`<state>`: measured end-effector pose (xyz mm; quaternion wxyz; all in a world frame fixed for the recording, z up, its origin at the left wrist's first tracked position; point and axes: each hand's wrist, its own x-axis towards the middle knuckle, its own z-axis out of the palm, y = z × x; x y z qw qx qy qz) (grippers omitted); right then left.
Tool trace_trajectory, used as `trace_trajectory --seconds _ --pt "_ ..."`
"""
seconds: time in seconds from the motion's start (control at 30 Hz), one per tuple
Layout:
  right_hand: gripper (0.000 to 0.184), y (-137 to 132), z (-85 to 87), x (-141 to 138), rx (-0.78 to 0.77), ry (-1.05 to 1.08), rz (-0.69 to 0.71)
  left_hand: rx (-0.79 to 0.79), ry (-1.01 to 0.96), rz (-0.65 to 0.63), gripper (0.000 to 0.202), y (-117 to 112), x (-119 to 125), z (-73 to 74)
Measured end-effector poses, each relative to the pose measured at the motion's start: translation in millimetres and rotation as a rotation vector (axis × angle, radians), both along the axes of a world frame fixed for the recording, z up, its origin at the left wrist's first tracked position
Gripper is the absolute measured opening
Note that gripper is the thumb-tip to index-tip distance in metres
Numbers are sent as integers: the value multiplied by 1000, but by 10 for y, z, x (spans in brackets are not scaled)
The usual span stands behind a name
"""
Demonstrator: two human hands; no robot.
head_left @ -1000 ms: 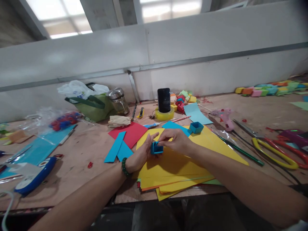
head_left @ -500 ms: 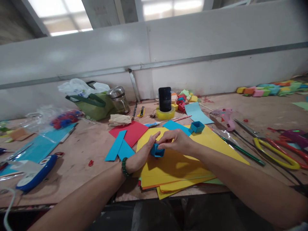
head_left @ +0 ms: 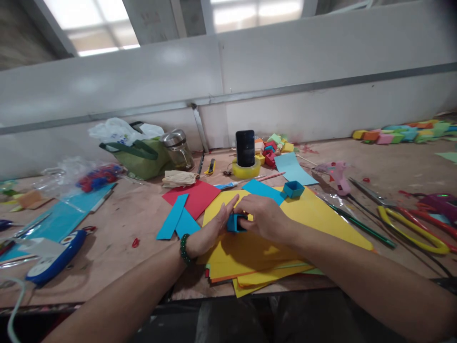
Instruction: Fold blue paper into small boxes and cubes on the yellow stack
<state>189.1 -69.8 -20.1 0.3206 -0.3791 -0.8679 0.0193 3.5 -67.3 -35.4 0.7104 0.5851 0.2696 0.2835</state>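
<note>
Between my hands, above the yellow paper sheets [head_left: 314, 224], is a small blue paper box [head_left: 233, 223] with its open side facing right. My left hand [head_left: 213, 227] presses along the box's left side, its fingers partly hidden behind it. My right hand [head_left: 266, 214] is closed on the box from the right, with a finger inside the opening. A second blue paper box [head_left: 293, 189] stands on the yellow sheets just beyond my right hand. Blue paper strips [head_left: 173, 216] and a red sheet [head_left: 194, 197] lie left of the stack.
A phone [head_left: 245, 147] stands in a tape roll [head_left: 246, 169] behind the stack, near coloured paper cubes [head_left: 274, 147]. Rightward lie a pink glue gun [head_left: 337, 176], yellow-handled scissors [head_left: 410, 233] and a green pencil [head_left: 360, 225]. Leftward are a blue-and-white tool [head_left: 57, 257], a green bag [head_left: 143, 157] and a jar [head_left: 178, 152].
The blue box has turned slightly, its opening now towards the right. My right hand has shifted from pinching the top edge to putting a finger inside the box. The left hand hardly moved.
</note>
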Motion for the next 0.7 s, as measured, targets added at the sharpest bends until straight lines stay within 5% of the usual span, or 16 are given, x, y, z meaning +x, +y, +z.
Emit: trace_trajectory --seconds 0.37,0.7 --pt "9 78 -10 54 17 5 -121 56 -55 30 74 -11 51 70" --pt "11 112 -21 82 137 36 -142 303 99 73 78 80 87 22"
